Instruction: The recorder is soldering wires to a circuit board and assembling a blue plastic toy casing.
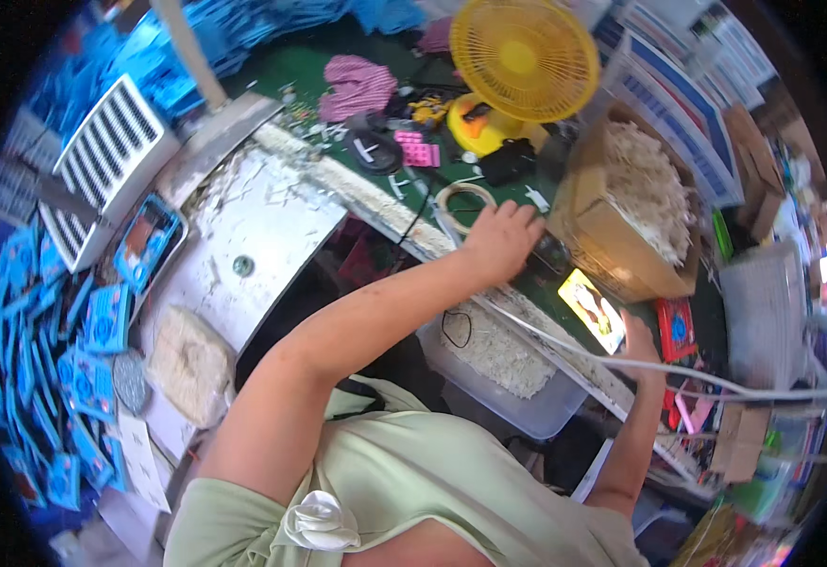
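My left hand [503, 244] reaches over the green worktop with its back up and its fingers extended, somewhat bent. It is beside a roll of cream tape [465, 206], and a small white piece [537, 198] lies just beyond the fingertips. Under the fingers is a dark object that I cannot make out. My right hand [638, 342] is closed at the right edge of a phone [592, 310] with a brightly lit screen. A white cable [564, 342] runs across in front of both hands.
A yellow fan [525, 57] stands at the back. Right of it is a cardboard box [621, 213] full of pale scraps. A plastic tub [508, 364] sits below the worktop edge. Blue packets [50, 378] pile up at left, near a white table [262, 222].
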Motion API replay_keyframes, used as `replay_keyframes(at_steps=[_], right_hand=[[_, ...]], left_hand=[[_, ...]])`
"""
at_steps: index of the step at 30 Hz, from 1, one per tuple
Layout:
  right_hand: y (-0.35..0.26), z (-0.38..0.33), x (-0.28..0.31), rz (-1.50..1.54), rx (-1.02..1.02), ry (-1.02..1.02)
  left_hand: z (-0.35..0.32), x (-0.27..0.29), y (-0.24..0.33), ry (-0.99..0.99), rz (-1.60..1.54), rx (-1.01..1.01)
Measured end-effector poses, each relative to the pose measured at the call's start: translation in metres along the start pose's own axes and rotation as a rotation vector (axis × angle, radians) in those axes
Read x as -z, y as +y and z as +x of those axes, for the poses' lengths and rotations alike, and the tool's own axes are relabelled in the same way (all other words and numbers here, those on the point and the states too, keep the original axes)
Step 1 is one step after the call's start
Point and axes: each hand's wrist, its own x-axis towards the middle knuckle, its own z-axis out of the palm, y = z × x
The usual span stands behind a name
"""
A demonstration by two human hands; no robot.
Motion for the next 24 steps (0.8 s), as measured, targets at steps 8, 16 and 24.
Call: replay_keyframes(at_steps=[8, 16, 24], right_hand=[[-0.164, -0.052, -0.014, 0.483, 0.417, -0.518], [-0.445, 0.008, -0.091, 0.705, 0.932, -0.788], [-0.570, -0.054, -0.141, -0.025, 1.606, -1.191]], left_hand=[[-0.265, 0.095, -0.029, 0.262, -0.756, 0.323], [-0.591, -0.020, 0.161, 0.272, -0.540, 1.719], [-0.533, -0.166, 0.276, 0.512, -1.168, 1.924]])
